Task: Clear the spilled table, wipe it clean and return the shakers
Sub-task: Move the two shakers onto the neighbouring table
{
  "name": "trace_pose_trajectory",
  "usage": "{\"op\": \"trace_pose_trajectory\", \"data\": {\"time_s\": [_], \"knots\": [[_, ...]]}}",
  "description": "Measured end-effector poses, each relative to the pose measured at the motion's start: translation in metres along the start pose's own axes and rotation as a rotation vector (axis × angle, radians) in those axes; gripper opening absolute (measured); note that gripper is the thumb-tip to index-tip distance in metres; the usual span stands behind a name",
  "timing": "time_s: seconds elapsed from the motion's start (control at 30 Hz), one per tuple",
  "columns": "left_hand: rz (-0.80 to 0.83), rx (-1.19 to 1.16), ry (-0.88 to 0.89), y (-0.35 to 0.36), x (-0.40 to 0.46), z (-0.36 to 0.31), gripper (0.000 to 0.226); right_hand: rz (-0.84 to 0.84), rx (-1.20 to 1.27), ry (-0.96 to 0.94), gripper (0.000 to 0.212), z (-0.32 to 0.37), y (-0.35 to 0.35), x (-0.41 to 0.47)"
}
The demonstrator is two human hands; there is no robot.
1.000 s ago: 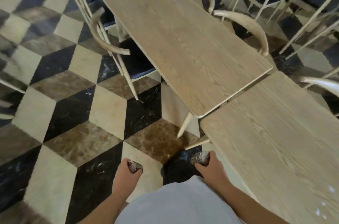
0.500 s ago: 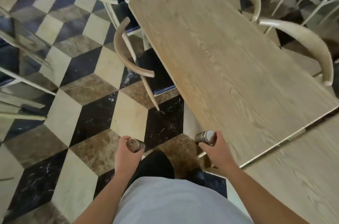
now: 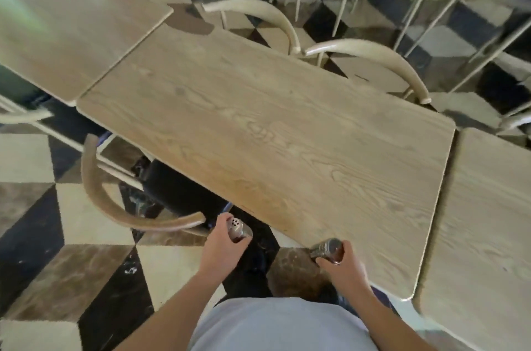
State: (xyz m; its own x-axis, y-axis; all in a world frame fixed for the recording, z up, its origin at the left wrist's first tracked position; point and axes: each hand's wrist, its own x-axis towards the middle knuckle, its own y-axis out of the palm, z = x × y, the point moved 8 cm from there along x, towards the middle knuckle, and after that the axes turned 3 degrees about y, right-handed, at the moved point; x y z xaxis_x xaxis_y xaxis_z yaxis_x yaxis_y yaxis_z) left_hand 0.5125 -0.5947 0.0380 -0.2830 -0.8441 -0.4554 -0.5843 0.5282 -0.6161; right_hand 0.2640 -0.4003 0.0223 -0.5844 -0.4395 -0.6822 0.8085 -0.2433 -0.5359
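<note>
Shakers, two metal-capped glass ones: we gripped one per hand, left hand (image 3: 222,244), right hand (image 3: 343,263); pale wooden table (image 3: 273,132) beyond looked wiped, placing remained.

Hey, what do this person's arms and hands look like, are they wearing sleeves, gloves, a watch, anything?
Both forearms are bare up to the frame edge, with no sleeves showing. The left hand and right hand wear no gloves, and no watch, rings or bracelets are visible. The only clothing in view is a light grey top over the torso.

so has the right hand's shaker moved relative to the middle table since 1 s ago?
Yes. The shaker in the right hand went from beside the table leg up to the middle table near edge.
</note>
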Motion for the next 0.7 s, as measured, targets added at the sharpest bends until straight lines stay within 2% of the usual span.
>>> {"op": "trace_pose_trajectory", "data": {"time_s": [0.1, 0.23, 0.37, 0.53, 0.7], "knots": [[0.081, 0.067, 0.092, -0.005, 0.034, -0.021, 0.051, -0.029, 0.041, 0.044, 0.051, 0.005, 0.007, -0.004], [0.152, 0.062, 0.157, 0.007, 0.063, -0.049, 0.055, -0.088, 0.072, 0.100, 0.046, 0.004, -0.003, -0.005], [0.234, 0.087, 0.198, 0.031, 0.077, -0.069, 0.046, -0.127, 0.127, 0.173, 0.039, 0.001, -0.014, 0.004], [0.278, 0.137, 0.196, 0.045, 0.106, -0.090, 0.041, -0.139, 0.150, 0.117, 0.034, 0.033, -0.035, 0.041], [0.291, 0.239, 0.212, 0.049, 0.141, -0.113, 0.045, -0.097, 0.027, 0.037, 0.035, 0.076, -0.050, 0.078]]}}
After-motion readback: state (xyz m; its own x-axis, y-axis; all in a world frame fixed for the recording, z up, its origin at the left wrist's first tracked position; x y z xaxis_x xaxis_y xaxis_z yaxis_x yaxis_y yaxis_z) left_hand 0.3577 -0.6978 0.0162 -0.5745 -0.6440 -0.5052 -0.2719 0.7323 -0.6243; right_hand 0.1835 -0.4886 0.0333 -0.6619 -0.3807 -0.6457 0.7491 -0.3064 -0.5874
